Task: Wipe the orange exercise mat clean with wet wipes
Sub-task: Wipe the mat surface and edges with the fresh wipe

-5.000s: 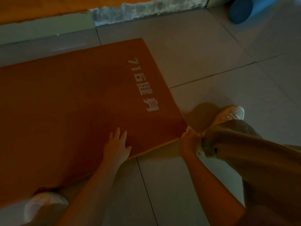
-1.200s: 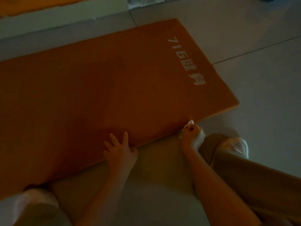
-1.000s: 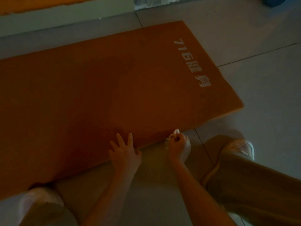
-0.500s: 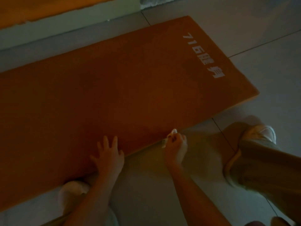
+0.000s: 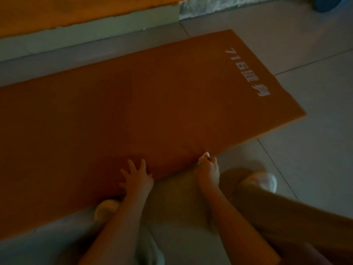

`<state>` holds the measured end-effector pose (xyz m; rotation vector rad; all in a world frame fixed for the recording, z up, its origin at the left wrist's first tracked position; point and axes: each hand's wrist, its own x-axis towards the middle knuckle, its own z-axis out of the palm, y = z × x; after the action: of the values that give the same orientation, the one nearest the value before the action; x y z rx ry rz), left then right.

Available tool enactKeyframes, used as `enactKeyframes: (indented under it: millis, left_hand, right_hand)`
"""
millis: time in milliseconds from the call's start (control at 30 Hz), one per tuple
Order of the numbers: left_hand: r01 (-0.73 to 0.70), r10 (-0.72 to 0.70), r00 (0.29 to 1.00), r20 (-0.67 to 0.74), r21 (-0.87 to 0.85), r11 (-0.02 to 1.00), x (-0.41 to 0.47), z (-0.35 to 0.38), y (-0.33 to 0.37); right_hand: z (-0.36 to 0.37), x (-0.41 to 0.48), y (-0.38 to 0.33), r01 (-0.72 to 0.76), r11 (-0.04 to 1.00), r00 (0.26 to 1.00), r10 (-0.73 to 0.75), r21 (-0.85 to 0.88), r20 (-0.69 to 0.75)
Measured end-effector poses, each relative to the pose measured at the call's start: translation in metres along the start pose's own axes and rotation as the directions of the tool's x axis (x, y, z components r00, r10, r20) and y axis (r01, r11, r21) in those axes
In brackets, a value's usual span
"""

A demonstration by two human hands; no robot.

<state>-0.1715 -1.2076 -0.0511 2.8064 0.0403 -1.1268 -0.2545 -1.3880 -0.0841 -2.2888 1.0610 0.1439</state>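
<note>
The orange exercise mat (image 5: 149, 104) lies flat on the tiled floor, with white printed characters near its right end. My left hand (image 5: 136, 178) rests on the mat's near edge with the fingers spread. My right hand (image 5: 208, 170) sits at the same edge further right, its fingers curled round a small crumpled white wet wipe (image 5: 204, 156) pressed against the mat's side.
Grey floor tiles (image 5: 315, 104) surround the mat. A pale skirting strip (image 5: 86, 34) and an orange wall run along the far side. My shoes (image 5: 261, 181) (image 5: 106, 207) and trouser legs are close to the near edge. A blue object (image 5: 324, 3) sits at the far right.
Over five seconds my right hand with the wipe has slid left along the mat's near edge from the corner. My left hand stays flat on the edge. The view shifted.
</note>
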Motion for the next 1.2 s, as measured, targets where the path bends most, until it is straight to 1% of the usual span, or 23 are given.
enactKeyframes:
  millis: [100, 133, 200, 233, 267, 333, 367, 433, 467, 533, 667, 800, 867, 933, 1033, 1100, 1133, 1200]
  left_hand:
    - [0.012, -0.012, 1.000, 0.004, 0.007, 1.000, 0.002, 0.002, 0.002]
    - [0.017, -0.017, 1.000, 0.006, 0.009, 1.000, 0.002, 0.003, 0.001]
    - [0.026, -0.026, 1.000, -0.011, 0.020, 0.999, 0.001, 0.006, 0.000]
    - [0.029, -0.028, 0.999, -0.026, 0.026, 0.999, 0.002, 0.008, -0.001]
    - [0.027, -0.026, 0.999, -0.040, 0.034, 0.999, 0.003, 0.009, -0.001]
    - [0.024, -0.021, 0.998, -0.058, 0.039, 0.999, 0.005, 0.011, 0.000]
    - [0.024, -0.021, 0.998, -0.063, 0.041, 0.999, 0.004, 0.011, 0.002]
    - [0.028, -0.025, 0.997, -0.071, 0.043, 0.999, 0.004, 0.012, 0.002]
    - [0.029, -0.026, 0.997, -0.076, 0.044, 0.999, 0.004, 0.013, 0.001]
    - [0.020, -0.016, 0.995, -0.097, 0.050, 0.999, 0.006, 0.016, -0.002]
    - [-0.019, 0.033, 0.989, -0.147, 0.095, 0.995, 0.006, 0.018, -0.007]
    - [-0.085, 0.116, 0.979, -0.167, 0.181, 0.980, 0.005, 0.011, -0.016]
    - [-0.141, 0.183, 0.965, -0.190, 0.213, 0.967, 0.003, 0.006, -0.022]
    - [-0.204, 0.252, 0.942, -0.223, 0.217, 0.955, 0.002, 0.001, -0.037]
    - [-0.273, 0.314, 0.908, -0.276, 0.177, 0.946, 0.006, -0.009, -0.066]
    - [-0.248, 0.289, 0.911, -0.295, 0.168, 0.954, 0.010, -0.015, -0.089]
    - [-0.198, 0.236, 0.924, -0.302, 0.152, 0.968, 0.012, -0.018, -0.103]
    - [-0.064, 0.080, 0.951, -0.298, 0.065, 0.996, 0.017, -0.028, -0.135]
  right_hand:
    - [0.005, 0.002, -0.004, -0.040, 0.998, 0.999, 0.040, -0.043, -0.020]
    - [0.006, 0.002, -0.003, -0.023, 0.997, 1.000, 0.021, -0.072, -0.021]
    - [0.008, 0.002, 0.004, 0.033, 0.995, 0.997, -0.040, -0.096, -0.065]
    - [0.010, 0.004, 0.006, 0.033, 0.998, 0.996, -0.036, -0.049, -0.079]
    - [0.011, 0.003, 0.006, 0.036, 0.999, 0.997, -0.033, 0.038, -0.066]
    - [0.013, 0.003, 0.004, 0.036, 0.965, 0.997, -0.017, 0.258, -0.074]
    - [0.014, 0.004, 0.003, 0.019, 0.951, 0.996, 0.007, 0.307, -0.085]
    - [0.010, 0.007, 0.002, -0.061, 0.963, 0.992, 0.086, 0.262, -0.088]
    - [0.009, 0.009, 0.003, -0.074, 0.977, 0.990, 0.096, 0.202, -0.103]
    - [0.010, 0.009, 0.003, -0.077, 0.978, 0.980, 0.109, 0.192, -0.164]
    - [0.009, 0.011, -0.005, -0.149, 0.959, 0.961, 0.198, 0.240, -0.195]
    - [0.018, 0.004, -0.018, -0.198, 0.940, 0.937, 0.265, 0.279, -0.228]
    - [0.031, -0.008, -0.025, -0.146, 0.947, 0.944, 0.219, 0.286, -0.246]
    - [0.053, -0.030, -0.038, -0.057, 0.954, 0.954, 0.139, 0.295, -0.266]
    - [0.076, -0.051, -0.049, 0.030, 0.965, 0.960, 0.044, 0.261, -0.275]
    - [0.076, -0.050, -0.049, 0.047, 0.967, 0.958, 0.027, 0.251, -0.285]
    - [0.074, -0.049, -0.048, 0.053, 0.965, 0.955, 0.025, 0.256, -0.294]
    - [0.071, -0.050, -0.050, 0.047, 0.957, 0.944, 0.050, 0.286, -0.325]
